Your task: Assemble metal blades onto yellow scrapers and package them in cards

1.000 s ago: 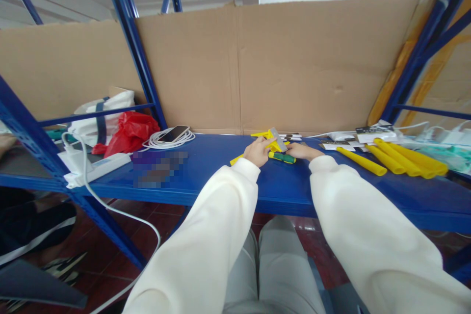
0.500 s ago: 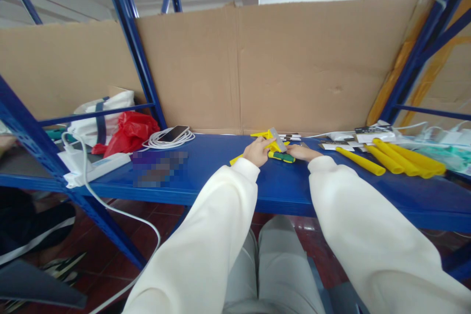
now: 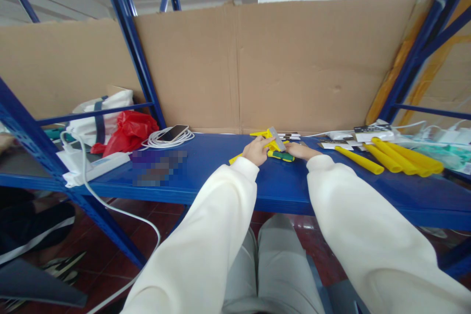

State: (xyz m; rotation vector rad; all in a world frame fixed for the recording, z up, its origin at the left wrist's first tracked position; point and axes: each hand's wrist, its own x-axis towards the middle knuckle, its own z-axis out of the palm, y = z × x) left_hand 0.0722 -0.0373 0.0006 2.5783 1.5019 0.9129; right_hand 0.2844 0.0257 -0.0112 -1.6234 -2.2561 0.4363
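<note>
My left hand (image 3: 256, 151) is closed on a yellow tool with a flat grey blade (image 3: 276, 139), above the blue shelf (image 3: 209, 157). Close to the blade's right side is my right hand (image 3: 299, 150), its fingers near the blade's lower end; what they hold is too small to make out. Just below the two hands, a green and yellow handle (image 3: 281, 156) lies on the shelf. Yellow parts show behind and to the left of my left hand.
Yellow tubes (image 3: 401, 159) and small packets lie at the right. At the left are a phone (image 3: 175, 132) on a coiled white cable, a red bag (image 3: 133, 130) and a white power strip (image 3: 99, 168). Cardboard (image 3: 294, 68) stands behind; a seated person's leg shows lower left.
</note>
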